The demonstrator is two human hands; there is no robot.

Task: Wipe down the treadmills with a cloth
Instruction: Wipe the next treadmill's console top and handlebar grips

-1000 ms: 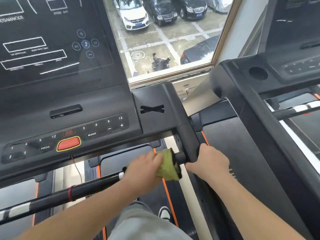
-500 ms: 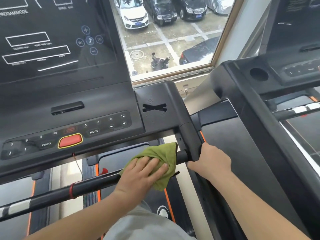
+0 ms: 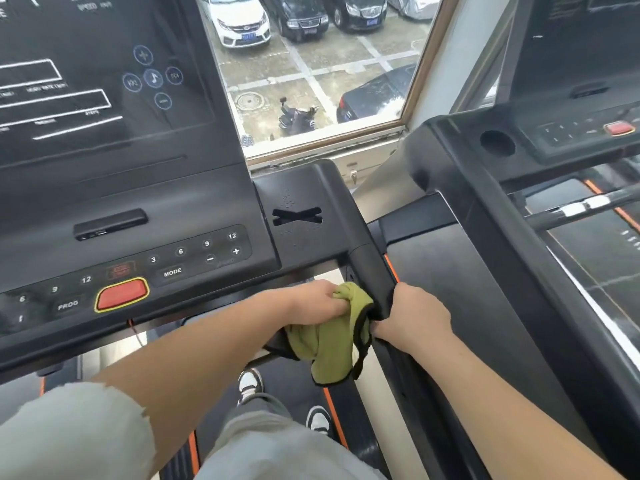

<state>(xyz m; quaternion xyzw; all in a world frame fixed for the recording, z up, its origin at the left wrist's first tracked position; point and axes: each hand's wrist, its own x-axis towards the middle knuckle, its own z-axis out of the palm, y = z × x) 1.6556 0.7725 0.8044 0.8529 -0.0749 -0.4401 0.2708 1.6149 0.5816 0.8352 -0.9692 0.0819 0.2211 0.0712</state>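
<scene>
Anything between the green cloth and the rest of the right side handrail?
Yes, the right hand: it grips the side handrail right beside the green cloth held by the left hand, covering the stretch just below. Nothing else visible is in the way.

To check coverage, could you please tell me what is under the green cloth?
The green cloth hangs from the left hand beside the upright. Below its corner the orange stripe shows; what it covers cannot be seen.

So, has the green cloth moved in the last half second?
Yes. The cloth slid right, up against the handrail post, bunched in the left hand.
</scene>
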